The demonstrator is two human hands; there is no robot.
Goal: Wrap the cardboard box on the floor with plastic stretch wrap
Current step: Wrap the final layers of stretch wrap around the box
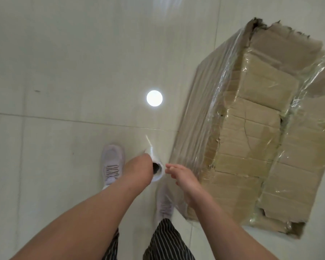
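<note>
Mid-wrap, working round the sides
The left hand [139, 167] grasps the stretch wrap roll [157, 168]; the right hand [184, 177], loose-fingered and empty, hovers beside its open end; the cardboard box [251, 128] sits on the floor [64, 72] at right, sides already filmed. Next likely needs a taut pull round the near corner

Cardboard box [251, 132] on the floor [64, 72], right of the stretch-wrap roll [158, 175]

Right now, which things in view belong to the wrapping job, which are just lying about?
Job: cardboard box, partly filmed over; stretch wrap roll; left hand holding the roll; right hand, open beside it.
Not the job: shoes; striped trousers; light glare on the tiled floor.
</note>
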